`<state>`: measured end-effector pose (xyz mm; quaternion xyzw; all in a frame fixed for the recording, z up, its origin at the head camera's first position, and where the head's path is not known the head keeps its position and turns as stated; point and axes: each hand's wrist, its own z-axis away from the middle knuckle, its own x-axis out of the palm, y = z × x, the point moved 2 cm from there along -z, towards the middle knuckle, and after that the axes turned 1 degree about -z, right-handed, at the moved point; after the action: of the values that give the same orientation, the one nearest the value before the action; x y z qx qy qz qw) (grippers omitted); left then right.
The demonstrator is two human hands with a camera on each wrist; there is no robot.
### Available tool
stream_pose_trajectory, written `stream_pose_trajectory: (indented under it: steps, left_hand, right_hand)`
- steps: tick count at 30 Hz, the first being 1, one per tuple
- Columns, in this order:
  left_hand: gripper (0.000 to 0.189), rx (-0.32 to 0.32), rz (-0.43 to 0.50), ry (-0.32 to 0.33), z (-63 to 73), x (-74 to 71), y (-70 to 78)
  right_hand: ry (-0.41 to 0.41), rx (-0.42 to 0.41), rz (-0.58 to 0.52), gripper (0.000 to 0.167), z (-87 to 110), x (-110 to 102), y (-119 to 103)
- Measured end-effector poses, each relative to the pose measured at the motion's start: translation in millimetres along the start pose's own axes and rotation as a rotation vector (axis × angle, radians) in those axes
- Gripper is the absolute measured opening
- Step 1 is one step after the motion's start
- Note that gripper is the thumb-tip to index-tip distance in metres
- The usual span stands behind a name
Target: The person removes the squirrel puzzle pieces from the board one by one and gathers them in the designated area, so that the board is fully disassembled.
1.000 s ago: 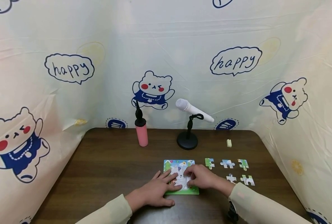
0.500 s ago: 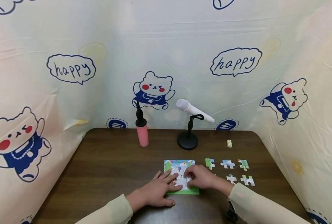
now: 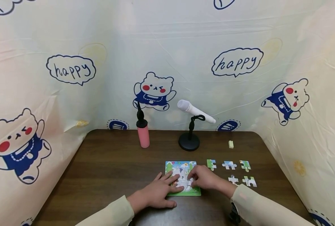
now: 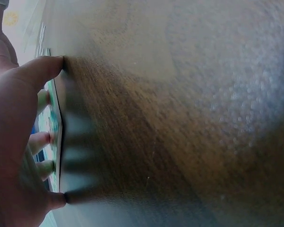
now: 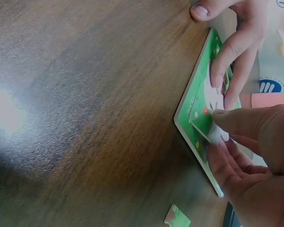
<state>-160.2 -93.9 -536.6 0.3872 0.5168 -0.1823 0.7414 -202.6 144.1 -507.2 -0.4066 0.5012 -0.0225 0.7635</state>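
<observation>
A jigsaw puzzle board (image 3: 183,194) with a white cartoon figure and green border lies flat on the table. My left hand (image 3: 159,192) is spread over its left part, several fingertips pressing the picture and the thumb down on the table. My right hand (image 3: 206,179) pinches a puzzle piece (image 5: 202,124) between thumb and fingers at the board's lower right. In the right wrist view this green-and-white piece is tilted, one edge raised off the board. The left wrist view catches the left fingers on the board's edge (image 4: 60,142) from low down.
Loose puzzle pieces lie right of the board, among them a green one (image 3: 211,164), a blue one (image 3: 229,165) and a whitish one (image 3: 250,181). Behind stand a pink hand pump (image 3: 143,136), a white microphone (image 3: 197,111) on a black stand (image 3: 188,142), and a cream toy brick (image 3: 231,144).
My right fingers have shifted slightly to the right over the board. The left hand stays in place, and the board and loose pieces lie as before.
</observation>
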Motion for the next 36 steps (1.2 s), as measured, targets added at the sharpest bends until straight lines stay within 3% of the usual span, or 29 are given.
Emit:
stream_pose_trajectory:
  steps: [16,23,28,36]
  left_hand:
    - [0.061,-0.001,0.015,-0.007,-1.3,0.9,-1.0]
    - [0.059,0.004,-0.059,0.002,-3.8,-2.3,1.4]
    - [0.047,0.014,-0.116,0.026,-7.0,-4.8,2.3]
    - [0.046,0.009,-0.149,0.003,-10.9,-8.3,2.3]
  right_hand:
    - [0.062,-0.018,-0.015,0.02,11.4,-2.7,2.9]
    - [0.092,-0.02,-0.056,0.017,18.1,-0.1,8.4]
    - [0.12,-0.011,-0.108,0.014,31.0,-6.8,15.1]
    - [0.16,0.033,-0.163,0.009,59.5,-22.0,38.0]
